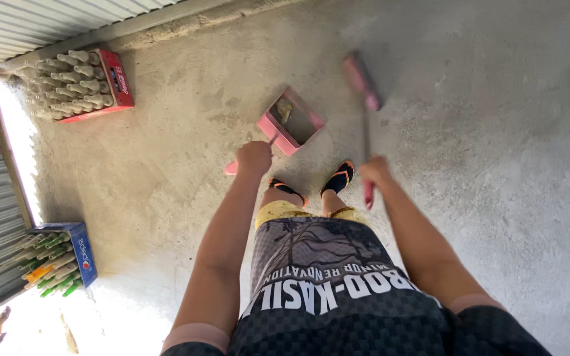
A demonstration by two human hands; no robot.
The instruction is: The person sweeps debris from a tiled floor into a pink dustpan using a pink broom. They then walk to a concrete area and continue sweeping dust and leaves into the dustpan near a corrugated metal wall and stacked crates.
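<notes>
Dustpan | L hand fisted on handle | R hand grips broom

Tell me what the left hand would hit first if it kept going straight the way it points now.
The left hand points forward and down along the handle it grips, so it would likely meet the pink dustpan first, then the concrete floor under it. Depth is hard to judge here.

Crates along the wall, bare concrete everywhere else

Red crate of empty glass bottles sits well up-left of the fingers by the corrugated wall; blue crate of green bottles lies down-left on the concrete floor.
</notes>
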